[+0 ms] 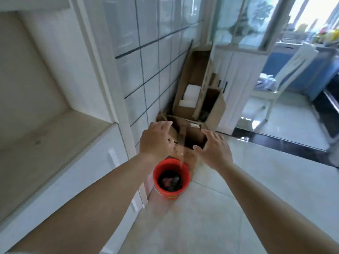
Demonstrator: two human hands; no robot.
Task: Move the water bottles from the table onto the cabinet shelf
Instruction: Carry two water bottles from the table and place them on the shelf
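Note:
Both my arms stretch forward at mid-frame. My left hand (156, 139) hangs with relaxed, slightly bent fingers and holds nothing. My right hand (214, 150) is spread with straight fingers, also holding nothing. The white cabinet shelf (49, 136) lies to my left, a bare beige surface inside a white recess. No water bottle and no table appear in this view.
A red bucket (171, 177) with dark contents stands on the tiled floor below my hands. Behind it, brown cardboard boxes (198, 99) lean in the corner against the tiled wall. A white chair (286, 79) and a glass door frame are at the right.

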